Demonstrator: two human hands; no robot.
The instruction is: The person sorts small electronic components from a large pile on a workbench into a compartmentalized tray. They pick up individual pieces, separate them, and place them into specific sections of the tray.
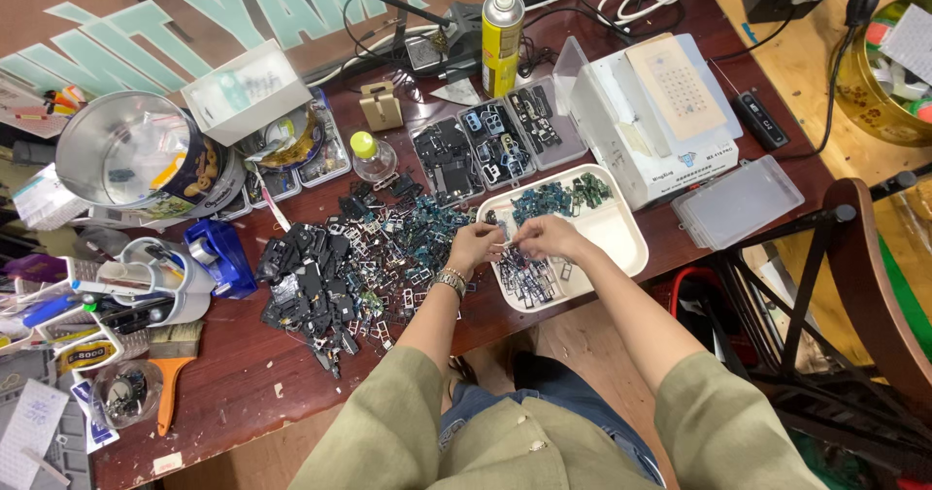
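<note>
Both hands point(515, 244) over white tray point(626, 236)

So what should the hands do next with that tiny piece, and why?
Probably drop it into the white tray. Both the left hand and right hand meet over the tray's edge, seemingly pinching a small part I can't make out, with sorted metal frames right below and the unsorted parts pile beside them.
</note>
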